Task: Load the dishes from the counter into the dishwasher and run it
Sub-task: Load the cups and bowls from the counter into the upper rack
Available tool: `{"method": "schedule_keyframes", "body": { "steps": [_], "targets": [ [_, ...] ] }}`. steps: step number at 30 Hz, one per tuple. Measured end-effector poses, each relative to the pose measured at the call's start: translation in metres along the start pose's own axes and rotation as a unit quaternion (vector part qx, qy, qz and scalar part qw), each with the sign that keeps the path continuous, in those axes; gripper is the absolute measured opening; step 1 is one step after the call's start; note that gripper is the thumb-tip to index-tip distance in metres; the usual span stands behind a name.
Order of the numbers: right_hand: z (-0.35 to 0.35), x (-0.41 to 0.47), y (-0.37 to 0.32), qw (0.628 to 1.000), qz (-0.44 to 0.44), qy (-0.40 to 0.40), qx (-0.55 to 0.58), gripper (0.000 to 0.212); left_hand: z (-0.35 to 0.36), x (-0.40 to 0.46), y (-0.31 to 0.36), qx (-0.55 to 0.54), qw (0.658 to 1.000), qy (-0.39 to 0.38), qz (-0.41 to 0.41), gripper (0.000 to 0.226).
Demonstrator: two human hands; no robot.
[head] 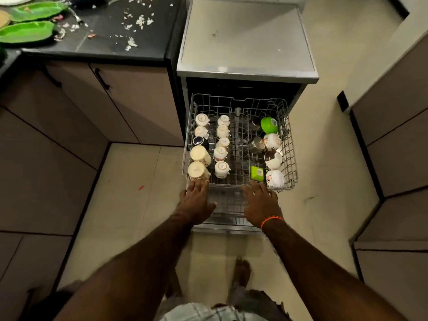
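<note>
Both hands are flat against the front rail of the pulled-out grey wire dishwasher rack [292, 156], left hand [195, 202] and right hand [260, 203], fingers straight, each grip apart, nothing clamped. The rack's loaded with upside-down cream ceramic cups [221, 154] and a green plastic bowl [269, 125]. Green leaf-shaped plates [25, 31] sit on the black table [111, 35].

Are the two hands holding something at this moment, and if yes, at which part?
Nothing is gripped. The left hand and right hand lie with straight fingers against the front edge of the upper rack.
</note>
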State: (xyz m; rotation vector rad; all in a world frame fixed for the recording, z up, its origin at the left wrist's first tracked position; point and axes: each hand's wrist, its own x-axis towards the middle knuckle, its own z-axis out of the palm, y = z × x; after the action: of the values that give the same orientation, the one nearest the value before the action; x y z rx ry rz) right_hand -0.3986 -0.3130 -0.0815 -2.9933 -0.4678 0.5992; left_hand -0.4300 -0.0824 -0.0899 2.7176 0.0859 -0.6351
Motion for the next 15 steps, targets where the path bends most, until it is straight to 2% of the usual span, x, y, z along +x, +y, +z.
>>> {"method": "schedule_keyframes", "body": {
  "steps": [9, 15],
  "targets": [
    [0.050, 0.058, 0.082, 0.998, -0.053, -0.024, -0.027, 0.069, 0.071, 0.048, 0.030, 0.048, 0.998, -0.027, -0.030, 0.089],
    [0.090, 0.083, 0.106, 0.997, -0.055, -0.024, -0.048, 0.057, 0.103, 0.095, 0.025, 0.083, 0.996, -0.013, 0.005, 0.071]
  ]
}}
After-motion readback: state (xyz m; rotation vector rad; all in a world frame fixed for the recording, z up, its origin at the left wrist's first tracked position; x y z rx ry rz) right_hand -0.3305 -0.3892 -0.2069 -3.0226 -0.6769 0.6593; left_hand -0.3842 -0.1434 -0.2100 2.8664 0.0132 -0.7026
